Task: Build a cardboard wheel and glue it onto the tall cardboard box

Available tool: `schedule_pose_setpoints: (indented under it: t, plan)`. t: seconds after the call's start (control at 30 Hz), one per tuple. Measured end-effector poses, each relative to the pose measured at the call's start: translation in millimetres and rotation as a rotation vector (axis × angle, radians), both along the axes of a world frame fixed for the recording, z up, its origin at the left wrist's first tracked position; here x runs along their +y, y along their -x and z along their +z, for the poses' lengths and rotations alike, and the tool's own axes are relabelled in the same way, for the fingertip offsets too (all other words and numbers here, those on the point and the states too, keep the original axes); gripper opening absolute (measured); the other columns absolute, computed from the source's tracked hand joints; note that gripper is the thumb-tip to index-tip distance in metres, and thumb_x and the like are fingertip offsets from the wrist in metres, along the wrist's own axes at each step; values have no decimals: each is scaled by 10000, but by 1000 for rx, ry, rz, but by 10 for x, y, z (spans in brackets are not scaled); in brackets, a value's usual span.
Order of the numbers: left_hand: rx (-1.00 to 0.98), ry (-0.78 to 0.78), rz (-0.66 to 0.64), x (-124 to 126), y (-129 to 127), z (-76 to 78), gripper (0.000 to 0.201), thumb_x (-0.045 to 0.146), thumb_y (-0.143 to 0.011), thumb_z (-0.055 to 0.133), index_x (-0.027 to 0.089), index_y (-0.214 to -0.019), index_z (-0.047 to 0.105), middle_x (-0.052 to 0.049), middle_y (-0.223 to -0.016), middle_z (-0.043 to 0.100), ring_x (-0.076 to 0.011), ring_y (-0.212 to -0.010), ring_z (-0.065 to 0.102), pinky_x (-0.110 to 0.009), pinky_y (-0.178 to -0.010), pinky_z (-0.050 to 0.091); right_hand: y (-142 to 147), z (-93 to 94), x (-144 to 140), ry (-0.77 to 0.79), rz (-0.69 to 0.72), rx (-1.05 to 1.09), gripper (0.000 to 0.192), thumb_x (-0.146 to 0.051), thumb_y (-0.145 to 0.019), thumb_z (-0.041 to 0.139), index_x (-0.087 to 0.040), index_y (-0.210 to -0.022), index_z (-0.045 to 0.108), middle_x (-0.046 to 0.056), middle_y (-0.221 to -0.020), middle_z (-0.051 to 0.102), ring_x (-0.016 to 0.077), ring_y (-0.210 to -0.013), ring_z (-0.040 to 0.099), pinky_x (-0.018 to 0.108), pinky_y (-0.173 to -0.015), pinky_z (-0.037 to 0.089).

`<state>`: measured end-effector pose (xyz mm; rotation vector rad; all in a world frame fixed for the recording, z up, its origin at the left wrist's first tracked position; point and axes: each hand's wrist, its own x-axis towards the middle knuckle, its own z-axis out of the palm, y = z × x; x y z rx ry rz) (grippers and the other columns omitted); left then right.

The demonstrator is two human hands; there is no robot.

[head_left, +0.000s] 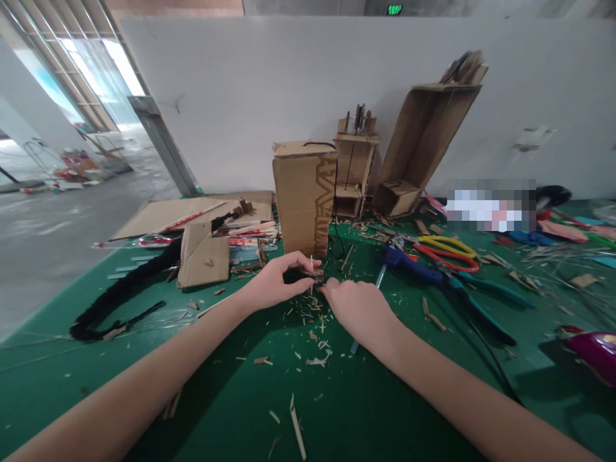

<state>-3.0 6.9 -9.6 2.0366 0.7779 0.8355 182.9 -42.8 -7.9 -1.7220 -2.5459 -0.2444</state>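
My left hand (274, 279) is closed in a pinch on a small dark brown piece (317, 276), which looks like cardboard. A thin pale sliver stands up by its fingertips. Close to the right of it, my right hand (363, 308) is curled, its fingertips near the same piece. What lies inside its fist is hidden. Just behind both hands stands an upright cardboard box (301, 199) with printed lettering and a black cord. Pale shavings (312, 314) are scattered on the green tabletop (231, 398) beneath the hands.
Two open cardboard structures (356, 163) (428, 141) lean near the white panel (240, 96). To the right lie a blue glue gun (409, 263), red-handled scissors (447, 256) and teal-handled pliers (495, 289). A black fuzzy strip (129, 289) and a cardboard piece (205, 256) lie left.
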Motion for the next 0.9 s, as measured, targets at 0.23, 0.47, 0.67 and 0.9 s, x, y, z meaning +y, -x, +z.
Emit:
schedule_pose_setpoints:
  t: [0.23, 0.47, 0.67, 0.9]
  plan:
    - [0, 26, -29, -7, 3, 1, 107, 167, -832, 547, 186, -925, 498, -118, -1214, 613, -208, -1188, 545, -406, -998, 424, -55, 20, -4, 24, 63, -9, 337, -287, -954, 394, -123, -824, 657, 80, -603, 651, 163, -536, 626, 248, -505, 357]
    - [-2, 44, -41, -9, -11, 9, 102, 141, -833, 525, 183, -917, 482, -119, -1194, 620, -210, -1185, 547, -392, -989, 423, -10, 10, -8, 8, 29, -26, 354, -274, -965, 359, -95, -881, 653, 107, -622, 666, 185, -563, 653, 258, -526, 410]
    - [-14, 56, -40, -13, -2, 7, 117, 183, -833, 572, 189, -903, 478, -119, -1197, 619, -212, -1194, 540, -388, -988, 429, -27, 22, -6, 2, 75, -45, 343, -290, -959, 391, -123, -826, 660, 104, -607, 674, 219, -553, 663, 274, -490, 398]
    - [-7, 26, -20, 16, 3, -30, 124, 251, -852, 578, 188, -888, 478, -118, -1153, 637, -210, -1179, 552, -381, -976, 438, -14, -3, 1, -23, 29, -39, 346, -279, -974, 343, -115, -878, 632, 114, -623, 680, 231, -550, 665, 260, -447, 347]
